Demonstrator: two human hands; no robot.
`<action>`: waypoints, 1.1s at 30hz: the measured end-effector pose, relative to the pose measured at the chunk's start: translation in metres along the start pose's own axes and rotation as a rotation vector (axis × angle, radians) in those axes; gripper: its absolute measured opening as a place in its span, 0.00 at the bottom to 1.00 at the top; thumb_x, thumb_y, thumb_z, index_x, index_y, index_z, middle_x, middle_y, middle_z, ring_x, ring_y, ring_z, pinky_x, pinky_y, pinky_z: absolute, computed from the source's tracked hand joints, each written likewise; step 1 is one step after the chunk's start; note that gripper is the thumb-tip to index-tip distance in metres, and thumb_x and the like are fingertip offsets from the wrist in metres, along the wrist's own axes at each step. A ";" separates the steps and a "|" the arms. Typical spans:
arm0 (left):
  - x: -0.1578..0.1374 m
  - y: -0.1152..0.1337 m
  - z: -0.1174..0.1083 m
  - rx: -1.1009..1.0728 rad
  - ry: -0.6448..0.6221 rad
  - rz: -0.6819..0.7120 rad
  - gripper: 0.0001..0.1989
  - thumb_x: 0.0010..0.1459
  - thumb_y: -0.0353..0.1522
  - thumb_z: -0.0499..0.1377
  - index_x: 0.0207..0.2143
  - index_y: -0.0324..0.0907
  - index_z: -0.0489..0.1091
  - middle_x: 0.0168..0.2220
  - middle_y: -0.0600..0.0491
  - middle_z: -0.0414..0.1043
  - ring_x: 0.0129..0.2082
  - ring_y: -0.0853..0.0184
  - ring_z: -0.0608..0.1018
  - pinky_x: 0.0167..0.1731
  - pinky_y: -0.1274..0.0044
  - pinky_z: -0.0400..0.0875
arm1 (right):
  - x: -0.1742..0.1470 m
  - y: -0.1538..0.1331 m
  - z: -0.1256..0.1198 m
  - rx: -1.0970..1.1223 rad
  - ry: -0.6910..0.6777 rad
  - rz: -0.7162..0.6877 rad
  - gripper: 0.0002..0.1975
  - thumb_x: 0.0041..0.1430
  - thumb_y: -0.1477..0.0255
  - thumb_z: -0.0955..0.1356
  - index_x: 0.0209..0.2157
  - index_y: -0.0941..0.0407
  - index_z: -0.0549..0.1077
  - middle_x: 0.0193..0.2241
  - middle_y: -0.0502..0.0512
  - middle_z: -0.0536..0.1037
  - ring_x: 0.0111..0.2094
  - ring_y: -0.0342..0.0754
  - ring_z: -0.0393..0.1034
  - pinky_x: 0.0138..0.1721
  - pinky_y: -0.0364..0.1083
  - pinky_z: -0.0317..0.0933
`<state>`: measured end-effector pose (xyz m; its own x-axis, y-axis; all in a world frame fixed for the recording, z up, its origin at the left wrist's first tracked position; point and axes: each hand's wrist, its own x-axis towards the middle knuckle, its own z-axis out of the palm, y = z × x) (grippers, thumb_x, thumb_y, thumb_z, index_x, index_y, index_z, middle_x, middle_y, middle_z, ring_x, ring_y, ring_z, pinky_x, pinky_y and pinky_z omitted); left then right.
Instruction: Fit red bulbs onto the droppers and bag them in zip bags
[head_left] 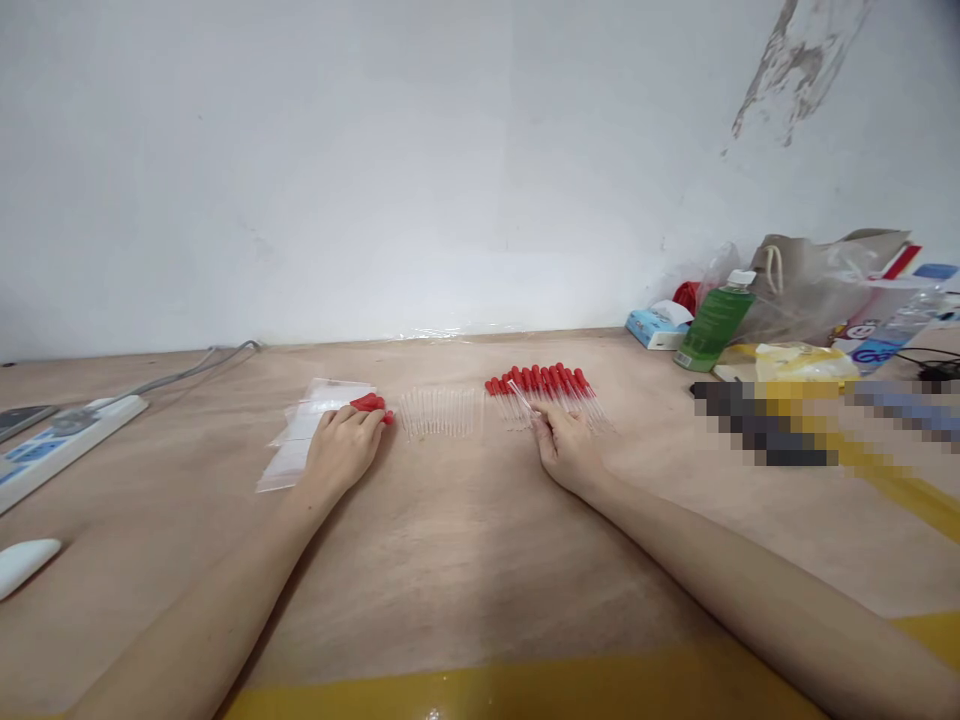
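My left hand point(345, 442) rests with bent fingers at a small pile of red rubber bulbs point(367, 402), and one bulb shows at its fingertips. Under and beside that hand lie clear plastic bags point(296, 430). A thin clear glass tube point(519, 392) is pinched in my right hand point(568, 445), pointing up and left. Behind this hand, droppers with red bulbs point(544, 380) lie side by side in a row, partly covered by the fingers. Between the hands, several bare clear tubes point(441, 412) are lined up on the wooden table point(420, 560).
At the left are a power strip point(82, 440) with a grey cable, a dark phone point(22, 420) and a white object point(26, 565). A tissue pack point(658, 327), a green bottle point(716, 320), bags and a water bottle point(904, 325) stand at the back right. Yellow tape point(450, 690) runs along the front.
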<state>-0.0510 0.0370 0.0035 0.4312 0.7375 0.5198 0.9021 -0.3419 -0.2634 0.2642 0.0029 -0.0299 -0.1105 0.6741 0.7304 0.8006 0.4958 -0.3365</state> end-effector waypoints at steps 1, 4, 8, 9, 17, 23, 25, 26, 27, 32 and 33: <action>0.000 0.000 0.000 -0.025 0.014 -0.014 0.14 0.58 0.31 0.46 0.36 0.39 0.71 0.35 0.44 0.74 0.39 0.53 0.72 0.36 0.65 0.60 | 0.000 0.000 0.000 0.001 0.008 0.010 0.13 0.60 0.72 0.56 0.43 0.59 0.65 0.29 0.56 0.75 0.28 0.47 0.68 0.36 0.49 0.54; 0.002 0.010 -0.005 -0.241 0.105 -0.095 0.13 0.57 0.33 0.47 0.38 0.38 0.69 0.37 0.43 0.73 0.41 0.55 0.72 0.39 0.66 0.62 | 0.001 0.003 -0.001 0.017 0.050 0.028 0.13 0.60 0.72 0.56 0.42 0.59 0.65 0.32 0.58 0.74 0.32 0.49 0.68 0.36 0.49 0.56; 0.000 0.047 -0.016 -0.936 0.088 -0.364 0.12 0.54 0.35 0.51 0.40 0.40 0.66 0.35 0.48 0.74 0.34 0.63 0.76 0.34 0.73 0.67 | 0.000 0.001 -0.004 0.099 0.023 0.031 0.11 0.59 0.71 0.57 0.38 0.57 0.67 0.32 0.57 0.72 0.33 0.49 0.67 0.35 0.48 0.59; 0.000 0.058 -0.018 -1.133 0.040 -0.419 0.12 0.53 0.35 0.52 0.39 0.40 0.66 0.32 0.49 0.74 0.33 0.64 0.76 0.33 0.74 0.68 | 0.000 -0.001 -0.005 0.126 -0.006 0.027 0.11 0.59 0.71 0.57 0.38 0.57 0.66 0.31 0.57 0.72 0.33 0.48 0.67 0.35 0.48 0.60; -0.003 0.097 -0.023 -1.538 -0.187 -0.570 0.14 0.43 0.38 0.63 0.27 0.39 0.65 0.27 0.54 0.73 0.28 0.69 0.75 0.30 0.76 0.68 | -0.008 -0.029 -0.008 0.227 -0.231 -0.134 0.16 0.61 0.72 0.55 0.47 0.53 0.65 0.35 0.55 0.71 0.36 0.45 0.66 0.37 0.46 0.62; -0.003 0.095 -0.020 -1.559 -0.140 -0.513 0.14 0.44 0.38 0.63 0.31 0.39 0.65 0.33 0.53 0.73 0.32 0.68 0.76 0.36 0.74 0.69 | -0.007 -0.033 -0.005 0.231 -0.222 -0.128 0.14 0.61 0.71 0.57 0.43 0.55 0.69 0.32 0.55 0.72 0.34 0.45 0.67 0.36 0.45 0.62; -0.003 0.095 -0.019 -1.561 -0.174 -0.502 0.16 0.46 0.38 0.62 0.36 0.39 0.67 0.37 0.51 0.73 0.35 0.67 0.76 0.38 0.73 0.69 | -0.006 -0.033 -0.005 0.234 -0.230 -0.119 0.14 0.61 0.72 0.57 0.43 0.55 0.69 0.33 0.55 0.72 0.35 0.45 0.67 0.37 0.45 0.61; -0.003 0.094 -0.019 -1.552 -0.200 -0.485 0.17 0.47 0.38 0.61 0.38 0.39 0.67 0.38 0.50 0.73 0.36 0.66 0.76 0.39 0.72 0.69 | -0.006 -0.033 -0.005 0.242 -0.240 -0.121 0.14 0.61 0.72 0.57 0.43 0.56 0.69 0.34 0.55 0.72 0.35 0.45 0.67 0.37 0.45 0.61; -0.003 0.094 -0.018 -1.537 -0.222 -0.458 0.17 0.48 0.38 0.60 0.39 0.39 0.68 0.38 0.49 0.73 0.37 0.66 0.76 0.40 0.71 0.68 | -0.006 -0.033 -0.005 0.252 -0.252 -0.127 0.14 0.61 0.72 0.57 0.44 0.56 0.69 0.34 0.55 0.72 0.35 0.45 0.67 0.37 0.45 0.61; -0.004 0.093 -0.012 -1.474 -0.219 -0.321 0.15 0.51 0.39 0.58 0.37 0.37 0.71 0.37 0.47 0.74 0.37 0.64 0.75 0.41 0.70 0.68 | -0.008 -0.031 -0.002 0.223 -0.272 -0.161 0.14 0.61 0.72 0.58 0.44 0.55 0.69 0.31 0.54 0.73 0.32 0.44 0.66 0.36 0.45 0.58; -0.004 0.093 -0.011 -1.490 -0.229 -0.307 0.15 0.51 0.39 0.57 0.37 0.38 0.71 0.35 0.48 0.74 0.36 0.64 0.76 0.40 0.71 0.69 | -0.008 -0.030 -0.001 0.207 -0.274 -0.169 0.13 0.61 0.72 0.58 0.44 0.55 0.70 0.30 0.53 0.73 0.31 0.44 0.66 0.36 0.45 0.57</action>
<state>0.0317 -0.0045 -0.0138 0.3458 0.9094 0.2312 0.2106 -0.3153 0.9253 0.2418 -0.0185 -0.0251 -0.4067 0.6808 0.6092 0.6251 0.6937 -0.3579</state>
